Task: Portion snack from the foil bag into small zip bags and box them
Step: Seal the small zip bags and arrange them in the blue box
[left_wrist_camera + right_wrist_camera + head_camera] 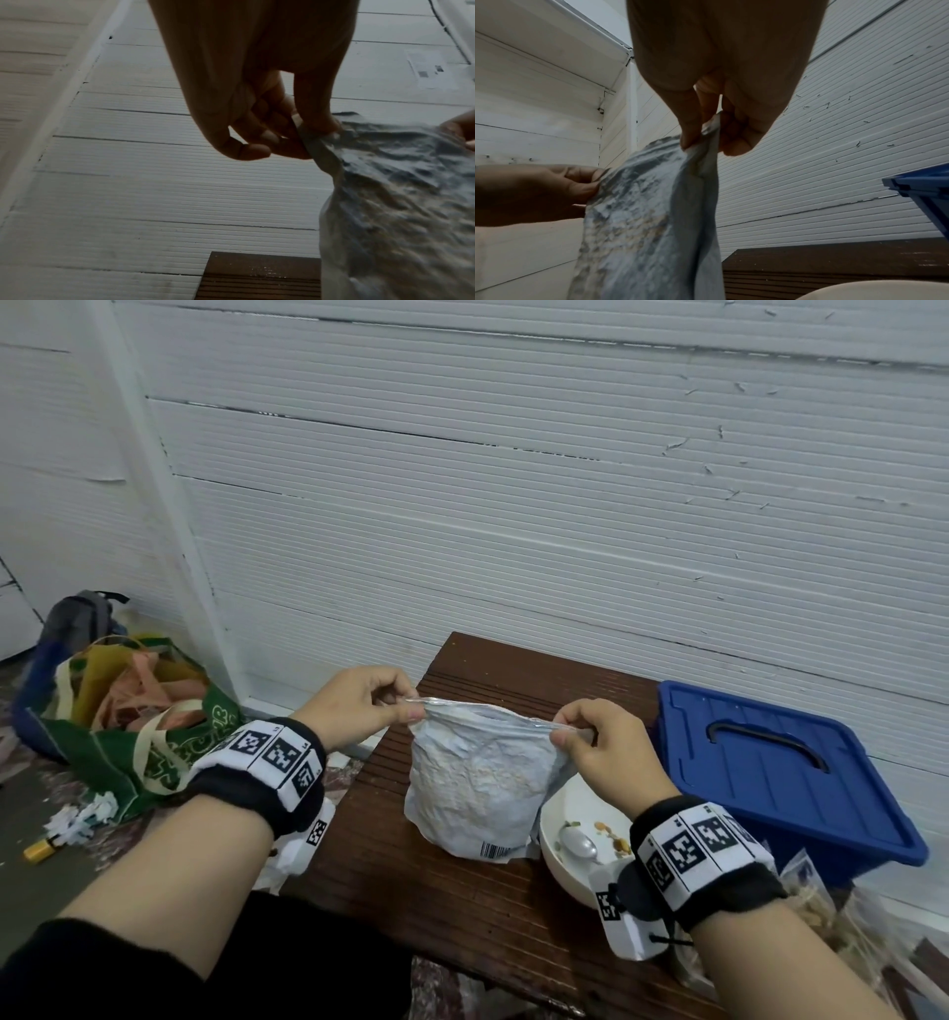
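Both hands pinch foil bag top; bowl with spoon, blue box right on surface.

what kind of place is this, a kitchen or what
Probably not a kitchen: more likely a makeshift home or storage corner. A small brown slatted table stands against a white ribbed panel wall, with a stuffed green tote bag and a grey backpack on the floor.

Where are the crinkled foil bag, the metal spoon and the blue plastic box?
crinkled foil bag (475, 778), head view, middle of its front.
metal spoon (579, 842), head view, its bowl.
blue plastic box (760, 793), head view, lid surface.
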